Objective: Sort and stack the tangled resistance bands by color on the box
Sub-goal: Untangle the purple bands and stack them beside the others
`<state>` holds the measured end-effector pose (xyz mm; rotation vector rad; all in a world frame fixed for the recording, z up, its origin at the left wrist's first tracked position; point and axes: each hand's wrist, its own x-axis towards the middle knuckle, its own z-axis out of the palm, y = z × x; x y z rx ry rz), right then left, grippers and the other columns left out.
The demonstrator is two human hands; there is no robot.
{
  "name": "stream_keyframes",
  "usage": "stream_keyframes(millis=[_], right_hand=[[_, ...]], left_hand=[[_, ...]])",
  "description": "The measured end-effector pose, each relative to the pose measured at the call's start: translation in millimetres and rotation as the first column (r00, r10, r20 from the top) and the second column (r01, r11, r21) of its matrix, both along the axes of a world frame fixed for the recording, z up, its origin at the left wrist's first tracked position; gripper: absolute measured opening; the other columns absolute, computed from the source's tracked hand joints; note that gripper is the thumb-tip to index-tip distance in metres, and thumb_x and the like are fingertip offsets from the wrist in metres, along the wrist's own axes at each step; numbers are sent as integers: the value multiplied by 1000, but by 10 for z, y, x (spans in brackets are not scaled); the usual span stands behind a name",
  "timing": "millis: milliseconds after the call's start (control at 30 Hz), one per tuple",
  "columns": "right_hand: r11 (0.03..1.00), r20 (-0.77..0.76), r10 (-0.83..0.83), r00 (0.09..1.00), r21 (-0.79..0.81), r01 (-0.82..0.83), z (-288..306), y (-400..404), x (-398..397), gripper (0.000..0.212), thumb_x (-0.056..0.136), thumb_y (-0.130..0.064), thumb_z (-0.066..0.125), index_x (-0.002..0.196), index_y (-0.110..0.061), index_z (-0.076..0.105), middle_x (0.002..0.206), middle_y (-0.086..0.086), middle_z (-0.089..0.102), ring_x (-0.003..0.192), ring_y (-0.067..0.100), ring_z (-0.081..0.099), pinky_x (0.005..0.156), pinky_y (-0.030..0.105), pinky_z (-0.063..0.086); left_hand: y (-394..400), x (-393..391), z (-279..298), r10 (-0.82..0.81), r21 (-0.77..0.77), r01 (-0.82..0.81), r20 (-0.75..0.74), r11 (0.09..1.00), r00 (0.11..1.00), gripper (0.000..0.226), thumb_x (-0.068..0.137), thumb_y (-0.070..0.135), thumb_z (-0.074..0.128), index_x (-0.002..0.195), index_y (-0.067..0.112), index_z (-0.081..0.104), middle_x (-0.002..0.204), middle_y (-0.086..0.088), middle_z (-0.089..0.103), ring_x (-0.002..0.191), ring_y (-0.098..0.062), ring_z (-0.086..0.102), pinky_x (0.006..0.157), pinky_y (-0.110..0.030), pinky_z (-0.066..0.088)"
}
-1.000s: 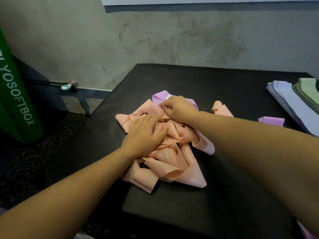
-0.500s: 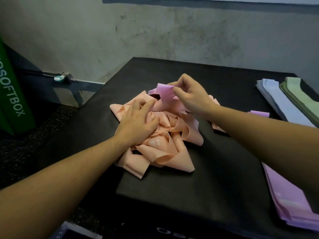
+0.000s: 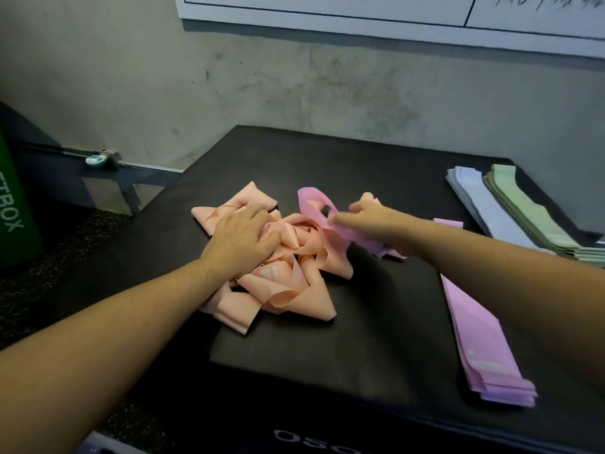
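Observation:
A tangled heap of peach resistance bands [image 3: 288, 280] lies in the middle of the black box [image 3: 360, 339]. My left hand [image 3: 242, 239] presses flat on the heap's left part. My right hand [image 3: 370, 221] pinches a pink-purple band [image 3: 314, 204] and holds it up out of the tangle, to the right of the heap; the hand is blurred. A flat stack of pink-purple bands [image 3: 481, 335] lies at the box's right front. Stacks of pale blue bands [image 3: 481, 201] and green bands [image 3: 530, 211] lie at the far right.
A concrete wall rises behind the box, with a white board [image 3: 360, 11] at the top. A green soft box [image 3: 16, 204] stands at the left on a dark speckled floor. A metal rail [image 3: 98, 158] runs along the wall's foot.
My right hand has lifted the pink-purple band out of the peach heap and drawn it to the right. My left hand stays pressed on the heap.

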<state>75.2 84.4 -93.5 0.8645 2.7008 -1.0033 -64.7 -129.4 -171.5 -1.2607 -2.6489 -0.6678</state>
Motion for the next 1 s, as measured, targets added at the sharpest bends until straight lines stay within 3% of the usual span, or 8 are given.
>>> stream_keyframes(millis=[67, 167, 233, 400, 500, 700, 833, 1000], right_hand=[[985, 137, 114, 984, 113, -130, 7, 19, 94, 71, 69, -75, 66, 113, -20, 68, 121, 3, 51, 97, 20, 60, 73, 31, 49], [957, 183, 189, 965, 187, -223, 35, 16, 214, 37, 81, -54, 72, 99, -22, 73, 105, 3, 65, 91, 15, 60, 73, 28, 47], [954, 137, 196, 971, 204, -221, 90, -7, 294, 15, 89, -34, 68, 83, -21, 66, 86, 2, 64, 75, 12, 58, 61, 24, 42], [948, -85, 143, 986, 298, -112, 295, -55, 513, 24, 90, -26, 63, 72, -21, 47, 76, 1, 52, 72, 18, 50, 59, 28, 36], [980, -273, 94, 957, 196, -40, 445, -62, 703, 13, 86, -20, 66, 84, -16, 54, 82, 6, 62, 69, 16, 57, 62, 34, 48], [995, -494, -9, 870, -94, -43, 738, -183, 1086, 17, 91, -10, 63, 103, -12, 51, 90, 7, 62, 53, 10, 55, 53, 30, 47], [960, -556, -87, 827, -268, -79, 902, -325, 1360, 15, 95, -4, 54, 101, -18, 52, 81, 5, 60, 48, 14, 44, 42, 24, 33], [873, -547, -184, 816, -472, -120, 1015, -460, 1743, 11, 99, -15, 54, 101, -21, 63, 84, 3, 64, 55, 10, 50, 44, 22, 36]], left_hand=[[8, -1, -1, 22, 1, -22, -1, 1000, 1000, 52, 87, 55, 31, 103, 18, 64, 117, 4, 63, 113, -21, 55, 97, -41, 38], [19, 37, 33, -1, -86, 0, -13, 996, 1000, 65, 80, 60, 25, 119, 23, 61, 126, 8, 59, 122, -17, 51, 106, -42, 31], [21, 54, 136, -23, -199, 16, -34, 980, 999, 70, 77, 62, 22, 126, 26, 57, 136, 8, 54, 128, -16, 47, 110, -43, 28], [99, 67, 501, -34, -377, 21, -26, 926, 999, 49, 95, 56, 47, 139, 33, 51, 155, 9, 37, 142, -17, 35, 116, -51, 25], [151, 151, 744, 13, -210, 8, 98, 978, 995, 48, 92, 67, 42, 127, 39, 60, 148, 12, 42, 141, -15, 36, 119, -61, 16], [223, 687, 1251, -270, 374, 77, 499, 924, 823, 26, 101, 52, 51, 119, 35, 58, 128, 11, 58, 113, -10, 63, 99, -35, 51], [202, 1246, 1468, -459, 492, 116, 668, 863, 586, 42, 89, 56, 57, 126, 37, 52, 127, 3, 64, 99, -17, 73, 91, -39, 58], [201, 1831, 1572, -487, 550, 70, 665, 832, 566, 16, 99, 19, 65, 115, 19, 64, 102, -8, 75, 89, -22, 74, 76, -36, 61]])
